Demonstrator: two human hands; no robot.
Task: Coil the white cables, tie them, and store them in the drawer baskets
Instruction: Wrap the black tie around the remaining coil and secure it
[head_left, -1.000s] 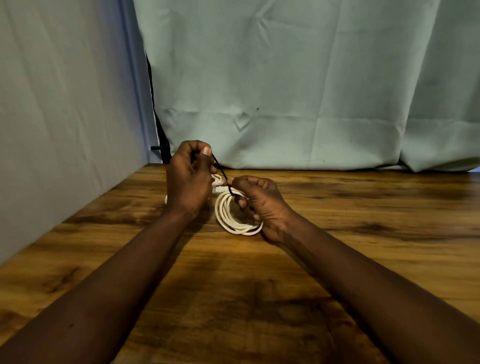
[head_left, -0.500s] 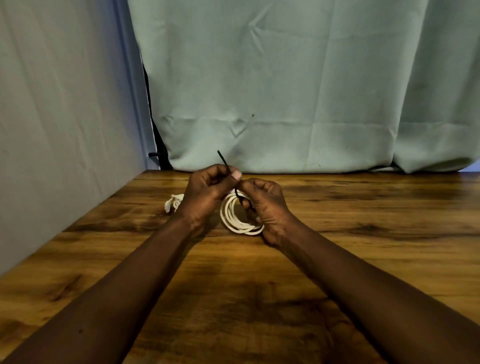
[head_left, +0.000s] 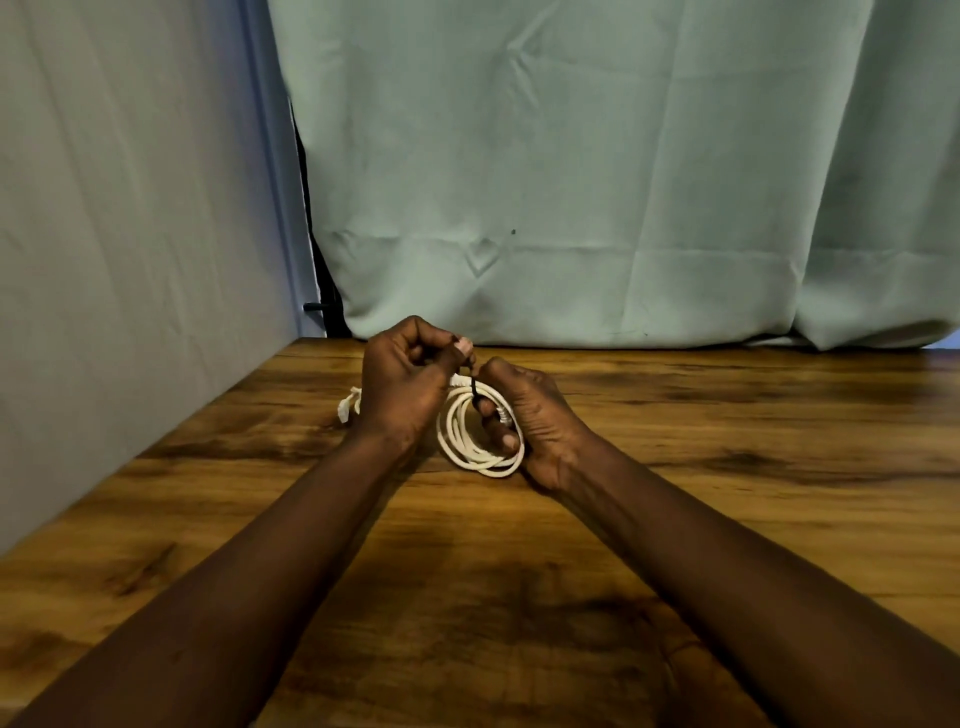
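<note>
Grip, left: left hand (head_left: 402, 384) is curled, with thumb and forefinger pinching the upper end of the black tie (head_left: 473, 385); the other fingers are folded into the palm.
Grip, right: right hand (head_left: 537, 423) holds the white cable coil (head_left: 470, 451) on its 3 o'clock side, fingers curled through the opening and round the bundled strands.
Location of coil: on the wooden table (head_left: 727, 467), between the two hands, toward the far edge and left of centre.
Coil form: several loops laid together as one oval ring, with its lower arc at table level and its upper arc raised between the hands.
Long axis: the oval runs from about 11 o'clock down to 5 o'clock, and its opening faces the camera.
Tie position: the tie crosses the strands at the coil's 12 o'clock and rises nearly upright to the left thumb.
Second white piece (head_left: 349, 408): it lies at the left hand's 9 o'clock, partly hidden behind that hand; its form cannot be told.
Backdrop: a pale green curtain (head_left: 571, 182) hangs at 12 o'clock, and a grey cloth wall (head_left: 130, 234) stands at 9 o'clock.
</note>
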